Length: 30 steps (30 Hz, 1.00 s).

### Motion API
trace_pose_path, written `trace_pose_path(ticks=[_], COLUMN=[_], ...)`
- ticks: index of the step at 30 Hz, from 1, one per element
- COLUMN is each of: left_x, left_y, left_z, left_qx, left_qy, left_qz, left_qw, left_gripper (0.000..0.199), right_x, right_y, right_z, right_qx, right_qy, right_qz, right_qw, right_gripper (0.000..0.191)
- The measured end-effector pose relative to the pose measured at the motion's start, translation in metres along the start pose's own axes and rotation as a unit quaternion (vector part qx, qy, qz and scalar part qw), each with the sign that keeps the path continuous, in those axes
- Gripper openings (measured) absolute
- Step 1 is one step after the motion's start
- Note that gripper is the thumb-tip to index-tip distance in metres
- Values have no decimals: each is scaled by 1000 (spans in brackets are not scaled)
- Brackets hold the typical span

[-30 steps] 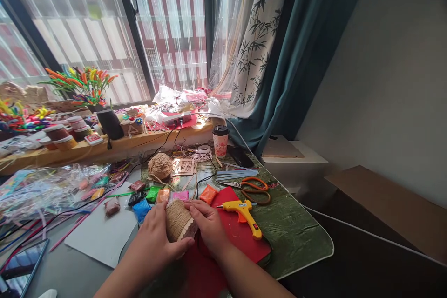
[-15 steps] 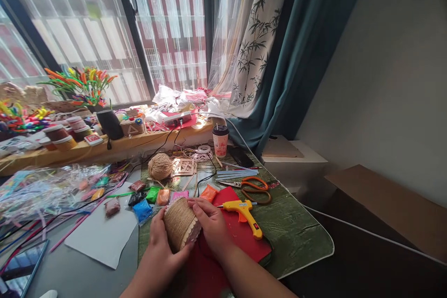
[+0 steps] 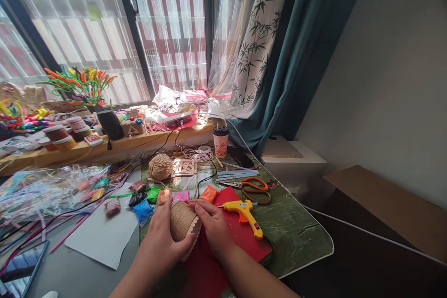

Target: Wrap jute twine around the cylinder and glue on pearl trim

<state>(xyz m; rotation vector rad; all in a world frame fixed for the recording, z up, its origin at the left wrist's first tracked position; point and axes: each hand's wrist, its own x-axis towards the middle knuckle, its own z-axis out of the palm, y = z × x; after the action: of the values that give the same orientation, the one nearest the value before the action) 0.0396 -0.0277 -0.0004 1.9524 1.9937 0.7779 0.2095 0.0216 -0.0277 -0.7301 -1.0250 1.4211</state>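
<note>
Between my two hands is a round container wrapped in tan twine, with a pale scalloped trim along its rim. It is tilted above a red sheet. My left hand curves round its left side, thumb across the near rim. My right hand grips the upper right edge with its fingertips. Right of that hand a yellow glue gun lies on the red sheet. Behind the container are small packets of coloured clay, among them an orange packet and a blue packet.
Orange-handled scissors lie beyond the glue gun. A ball of twine and a lidded paper cup stand farther back. White paper and plastic bags spread to the left. A black cord crosses the table.
My left hand has shifted up and round the container's left side, covering more of it. The container has turned slightly. My right hand stays at the upper edge.
</note>
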Motion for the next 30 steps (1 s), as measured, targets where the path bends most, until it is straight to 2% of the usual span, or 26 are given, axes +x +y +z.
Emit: trace_pose_path(ticks=[5, 9, 14, 18, 21, 30], left_x=[-4, -5, -9, -15, -21, -30], left_y=[-16, -15, -3, -3, -5, -15], left_z=[3, 3, 4, 5, 5, 1], left_qx=[19, 12, -12, -27, -37, -5], left_qy=[-23, -19, 35, 46, 54, 37], left_qz=[-2, -2, -12, -16, -18, -27], left_qw=[1000, 1000, 999, 998, 998, 999], left_gripper=[101, 96, 94, 94, 91, 99], right_x=[-2, -4, 0, 5, 6, -1], right_y=[-3, -5, 2, 12, 15, 0], right_z=[0, 2, 2, -2, -2, 4], right_qx=[-7, -20, -13, 8, 18, -35], right_qy=[18, 29, 39, 38, 25, 8], right_qz=[-15, -21, 22, 78, 96, 28], right_qw=[1000, 999, 999, 996, 995, 999], right_gripper=[32, 33, 33, 38, 41, 36])
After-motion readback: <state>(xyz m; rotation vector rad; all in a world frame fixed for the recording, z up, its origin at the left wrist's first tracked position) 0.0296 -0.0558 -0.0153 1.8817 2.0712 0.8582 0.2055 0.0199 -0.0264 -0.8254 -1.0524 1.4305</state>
